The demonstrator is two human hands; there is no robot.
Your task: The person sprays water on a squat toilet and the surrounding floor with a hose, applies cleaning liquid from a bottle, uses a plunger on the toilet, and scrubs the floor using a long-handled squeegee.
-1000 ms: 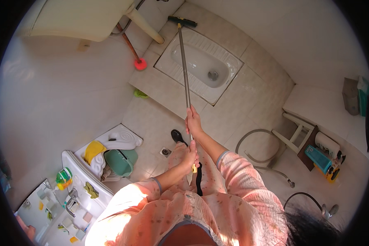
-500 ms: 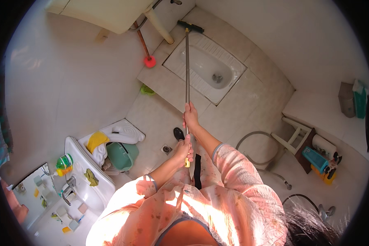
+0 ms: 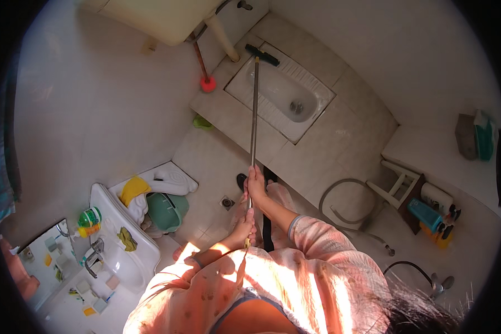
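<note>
My right hand (image 3: 255, 186) is wrapped round the middle of the handle of a long-handled floor brush (image 3: 254, 111). Below it, close to my body, my left hand (image 3: 242, 229) grips the handle near its yellow end. The metal pole runs straight away from me. Its dark green head (image 3: 262, 54) lies across the far end of a white squat toilet (image 3: 312, 80) set in a raised tiled step. Which side of the head faces down, and its bristles or blade, cannot be made out.
A red plunger (image 3: 207, 84) leans left of the toilet, beside a pipe (image 3: 221, 38). At left are a washbasin (image 3: 150, 257) and a green bucket (image 3: 167, 213). A hose (image 3: 324, 203) and a stool (image 3: 403, 189) stand right. The step's edge crosses before my feet.
The brush head has come back toward me, from beyond the toilet's far edge onto the toilet. Both hands have drawn the handle closer to my body.
</note>
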